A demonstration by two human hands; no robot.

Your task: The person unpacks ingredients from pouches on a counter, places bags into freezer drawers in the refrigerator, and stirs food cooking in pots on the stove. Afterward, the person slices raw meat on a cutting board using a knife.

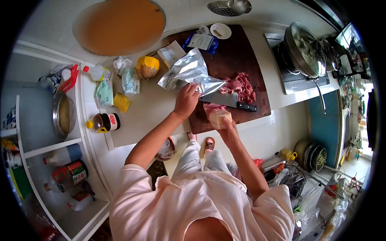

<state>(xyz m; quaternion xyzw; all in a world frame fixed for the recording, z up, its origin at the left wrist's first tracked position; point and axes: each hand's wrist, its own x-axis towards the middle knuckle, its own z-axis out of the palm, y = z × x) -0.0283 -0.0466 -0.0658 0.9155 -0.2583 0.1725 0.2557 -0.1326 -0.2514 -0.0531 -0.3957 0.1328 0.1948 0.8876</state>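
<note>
My left hand (187,99) is closed on the edge of a shiny silver foil bag (189,72), which lies crumpled over the left part of the dark cutting board (251,52). In my right hand (228,131) is a chunk of raw meat (219,117) with a pale fatty side, held at the board's near edge. A cleaver (229,99) with a black handle rests flat on the board, between that chunk and a heap of cut red meat (241,86). The foil covers part of the blade.
Left on the counter are a cut pumpkin (147,67), a yellow sponge (122,103) and a dark sauce bottle (103,122). A small white plate (220,31) and blue package (201,41) sit at the board's far end. A lidded pan (305,48) stands on the stove at right.
</note>
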